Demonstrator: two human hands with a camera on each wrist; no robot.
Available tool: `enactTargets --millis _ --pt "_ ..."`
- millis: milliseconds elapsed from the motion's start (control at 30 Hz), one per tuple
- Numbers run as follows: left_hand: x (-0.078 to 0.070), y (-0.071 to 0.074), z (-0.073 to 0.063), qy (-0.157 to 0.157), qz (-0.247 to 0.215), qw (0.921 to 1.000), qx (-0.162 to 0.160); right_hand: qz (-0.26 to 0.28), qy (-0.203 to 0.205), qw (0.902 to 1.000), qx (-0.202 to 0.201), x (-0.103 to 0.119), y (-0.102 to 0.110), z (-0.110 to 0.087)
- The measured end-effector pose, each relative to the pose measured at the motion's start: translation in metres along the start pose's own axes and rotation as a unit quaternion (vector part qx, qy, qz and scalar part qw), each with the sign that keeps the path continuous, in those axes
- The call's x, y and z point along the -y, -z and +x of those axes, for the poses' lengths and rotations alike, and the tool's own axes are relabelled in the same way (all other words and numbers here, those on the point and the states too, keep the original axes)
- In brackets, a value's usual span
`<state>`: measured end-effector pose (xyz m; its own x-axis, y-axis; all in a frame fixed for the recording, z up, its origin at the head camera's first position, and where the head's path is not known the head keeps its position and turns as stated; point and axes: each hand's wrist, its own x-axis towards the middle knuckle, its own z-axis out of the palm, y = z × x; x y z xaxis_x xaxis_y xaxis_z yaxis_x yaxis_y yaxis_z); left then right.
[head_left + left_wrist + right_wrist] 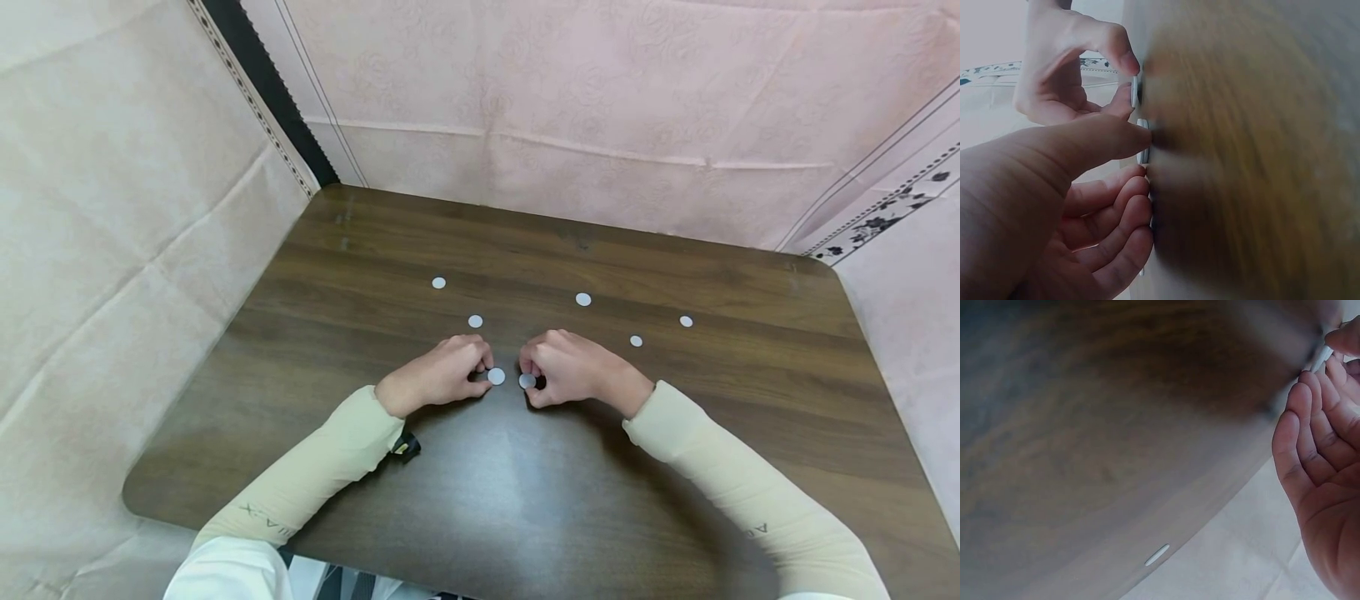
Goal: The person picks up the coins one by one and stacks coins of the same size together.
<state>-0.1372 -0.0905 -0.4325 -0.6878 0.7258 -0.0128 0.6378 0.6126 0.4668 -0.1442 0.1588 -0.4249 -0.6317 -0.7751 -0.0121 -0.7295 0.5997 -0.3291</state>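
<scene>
Near the middle of the table, my left hand [444, 372] holds a flat white disc [496, 377] by its edge, between thumb and fingertips. The left wrist view shows the thumb at one side of that disc and curled fingers at the other, low over the wood. Facing it, my right hand [573, 367] pinches a second disc [527, 381] between thumb and index finger. That disc looks slightly tilted and greyer from above. In the left wrist view the right hand's disc [1135, 90] appears edge-on. A small gap separates the two discs.
Several more white discs lie beyond the hands, including ones at far left [438, 283], centre [583, 299] and right [686, 321]. The brown wooden table [315, 450] has rounded corners. Pale cloth [600, 108] hangs behind it. A black device [406, 447] sits under the left sleeve.
</scene>
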Motion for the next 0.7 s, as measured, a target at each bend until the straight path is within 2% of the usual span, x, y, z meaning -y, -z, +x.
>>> enactTargets --millis 367,700 --pt "-0.001 0.003 0.0 -0.002 0.006 1.0 0.002 0.01 -0.007 0.9999 0.003 -0.001 0.0 0.001" --pt "-0.009 0.006 0.015 -0.01 0.022 0.9997 0.009 0.023 -0.004 0.9996 0.015 -0.001 0.005 0.002"
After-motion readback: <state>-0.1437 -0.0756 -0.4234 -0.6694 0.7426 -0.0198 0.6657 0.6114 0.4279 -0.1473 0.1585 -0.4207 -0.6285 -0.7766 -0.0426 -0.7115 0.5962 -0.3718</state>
